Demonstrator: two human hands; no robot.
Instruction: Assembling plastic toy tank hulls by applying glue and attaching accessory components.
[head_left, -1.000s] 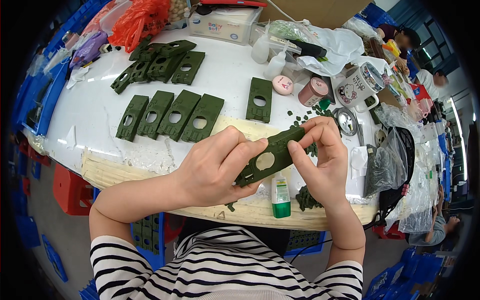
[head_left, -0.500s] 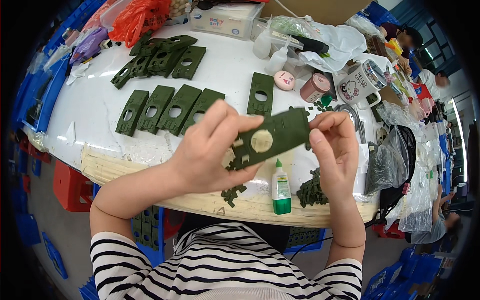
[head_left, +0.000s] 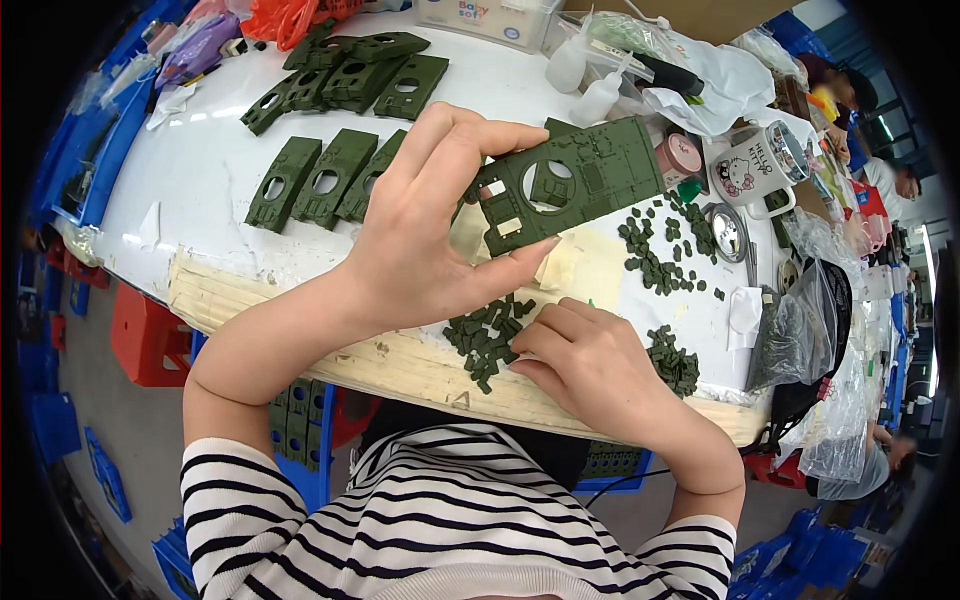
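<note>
At one o'clock, a likely light, stiff shell [head_left: 597, 185] is being aptly edge-held by left hand [head_left: 422, 215], right hand's [head_left: 595, 365] grip unclear.

Grey floor [head_left: 140, 435], red stool [head_left: 145, 337] left — bright light strip [head_left: 930, 270] far right.

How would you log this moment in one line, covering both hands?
left hand: holds green holed plate | right hand: at edge of small green parts pile | similar plates: farther left
</note>
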